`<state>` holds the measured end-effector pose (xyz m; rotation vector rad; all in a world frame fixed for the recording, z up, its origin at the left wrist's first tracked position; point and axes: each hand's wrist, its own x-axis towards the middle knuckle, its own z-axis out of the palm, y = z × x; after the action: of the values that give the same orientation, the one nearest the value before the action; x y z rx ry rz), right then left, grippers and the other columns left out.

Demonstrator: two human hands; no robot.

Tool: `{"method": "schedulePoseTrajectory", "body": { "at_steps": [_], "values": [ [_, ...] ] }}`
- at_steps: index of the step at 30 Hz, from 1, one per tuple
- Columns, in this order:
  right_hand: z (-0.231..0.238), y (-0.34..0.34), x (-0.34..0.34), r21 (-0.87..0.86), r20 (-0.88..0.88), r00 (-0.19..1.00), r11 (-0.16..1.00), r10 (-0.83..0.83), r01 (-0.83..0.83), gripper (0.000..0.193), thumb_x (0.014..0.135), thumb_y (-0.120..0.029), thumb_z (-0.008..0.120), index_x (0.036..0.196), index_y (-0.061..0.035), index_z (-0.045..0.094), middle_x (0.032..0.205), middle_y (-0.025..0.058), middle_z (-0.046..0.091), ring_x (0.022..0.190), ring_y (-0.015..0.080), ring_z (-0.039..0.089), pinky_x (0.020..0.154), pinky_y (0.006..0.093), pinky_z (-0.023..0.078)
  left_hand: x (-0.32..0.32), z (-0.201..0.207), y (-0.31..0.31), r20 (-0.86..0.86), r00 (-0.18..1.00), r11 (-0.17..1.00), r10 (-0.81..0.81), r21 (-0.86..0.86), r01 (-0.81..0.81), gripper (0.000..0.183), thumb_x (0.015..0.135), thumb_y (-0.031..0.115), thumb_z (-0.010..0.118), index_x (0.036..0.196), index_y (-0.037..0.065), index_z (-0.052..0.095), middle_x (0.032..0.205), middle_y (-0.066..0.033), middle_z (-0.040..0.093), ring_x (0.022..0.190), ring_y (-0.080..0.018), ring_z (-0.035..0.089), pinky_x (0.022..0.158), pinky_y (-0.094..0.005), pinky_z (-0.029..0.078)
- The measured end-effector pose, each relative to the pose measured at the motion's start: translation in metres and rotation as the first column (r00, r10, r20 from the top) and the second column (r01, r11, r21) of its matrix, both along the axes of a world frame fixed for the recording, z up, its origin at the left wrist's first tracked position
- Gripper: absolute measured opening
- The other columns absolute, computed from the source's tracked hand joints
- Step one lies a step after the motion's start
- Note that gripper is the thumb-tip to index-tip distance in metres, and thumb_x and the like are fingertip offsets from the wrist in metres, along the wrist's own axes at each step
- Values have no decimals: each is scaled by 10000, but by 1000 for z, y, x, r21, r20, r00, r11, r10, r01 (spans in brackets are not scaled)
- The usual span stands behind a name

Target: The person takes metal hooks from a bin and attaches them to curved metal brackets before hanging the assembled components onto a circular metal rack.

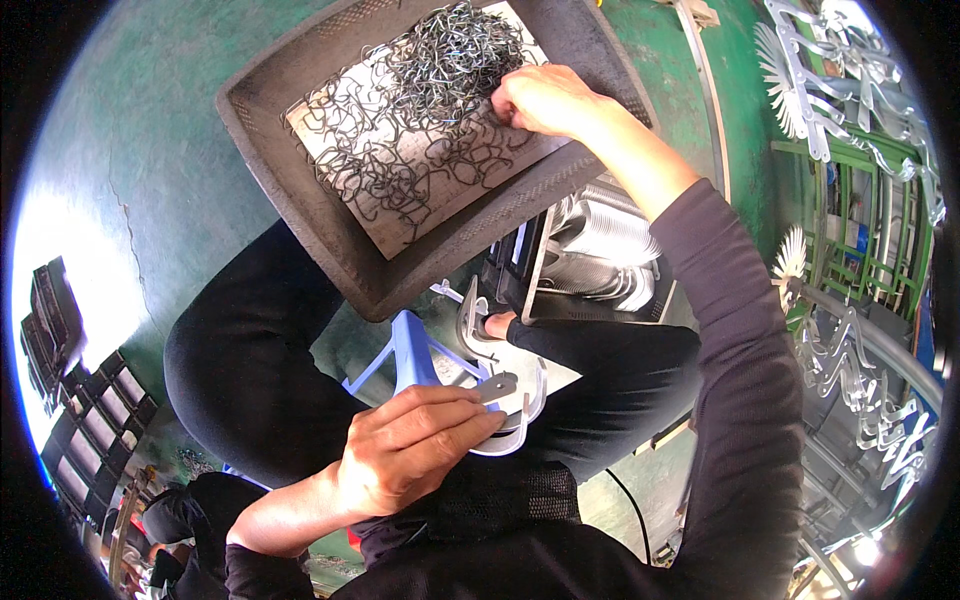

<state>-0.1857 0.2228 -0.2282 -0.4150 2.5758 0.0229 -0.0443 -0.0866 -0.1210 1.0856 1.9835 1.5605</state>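
Observation:
My left hand (415,445) is low in the middle, in front of my lap. Its fingers are closed around a curved silvery metal bracket (516,432), whose flat end with a small hole sticks out past the fingertips. Up ahead, my right hand (545,98) reaches into a grey plastic crate (265,160). Its fingers are curled at the right edge of a heap of bent wire hooks (455,62). The fingertips face away, so what they pinch is hidden. More wire hooks (385,185) lie scattered over a pale board in the crate.
Beneath the crate's right side stands a box of stacked curved metal plates (600,250). A blue plastic stool (410,345) is between my legs. Racks with hanging metal parts (860,375) line the right. Dark crates (95,430) and another person (190,520) are at the left.

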Motion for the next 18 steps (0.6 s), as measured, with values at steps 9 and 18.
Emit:
{"method": "schedulePoseTrajectory", "body": {
  "at_steps": [9,18],
  "values": [
    [11,-2,1,-130,48,994,986,-103,108,142,709,-48,591,840,-71,639,874,88,622,861,260,604,716,385,472,-1,1,-1,5,1000,1000,6,5,-6,354,621,-8,698,971,34,660,899,-69,633,861,-211,626,698,-283,545],
    [4,-12,-2,-30,-68,998,1000,-13,11,138,724,-56,572,849,-90,621,863,98,590,875,286,589,735,399,473,0,-1,-2,8,1000,1000,2,13,-2,361,619,-12,689,977,25,658,920,-79,628,869,-220,623,704,-293,544]
  ]
}}
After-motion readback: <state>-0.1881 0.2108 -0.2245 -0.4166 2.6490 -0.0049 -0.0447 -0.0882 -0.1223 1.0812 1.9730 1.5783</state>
